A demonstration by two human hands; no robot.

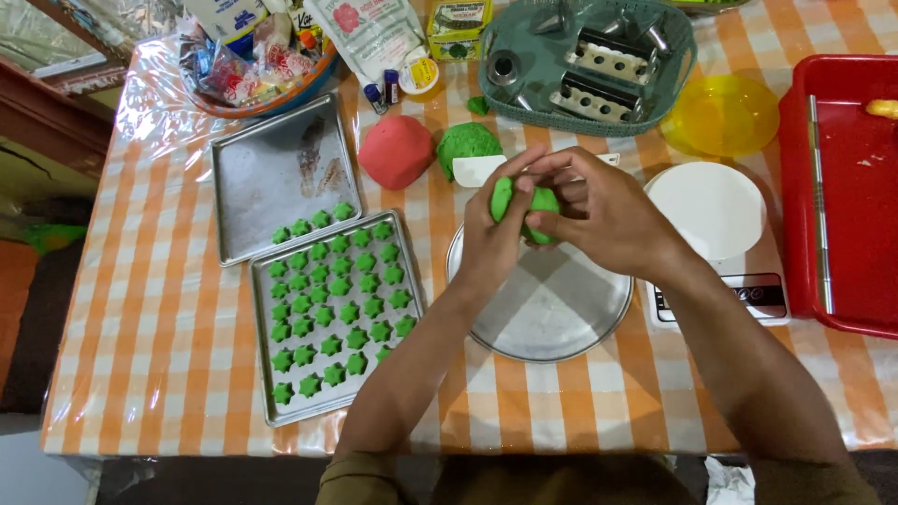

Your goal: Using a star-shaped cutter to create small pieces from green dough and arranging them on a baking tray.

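Two baking trays (281, 173) lie toward the table's (159, 374) left edge. The round pan (552, 313) sits mid-table, with the scale (720, 243) just right of it and the basket (589, 61) at the far edge.

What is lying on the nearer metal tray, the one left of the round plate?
The nearer tray holds rows of small green star-shaped dough pieces, nearly filling it. The left forearm covers its near right corner.

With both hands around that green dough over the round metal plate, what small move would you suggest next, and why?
Probably keep pressing the green dough lump between the left hand and right hand: it looks uneven, bulging between the fingers, and sits above the round metal plate.
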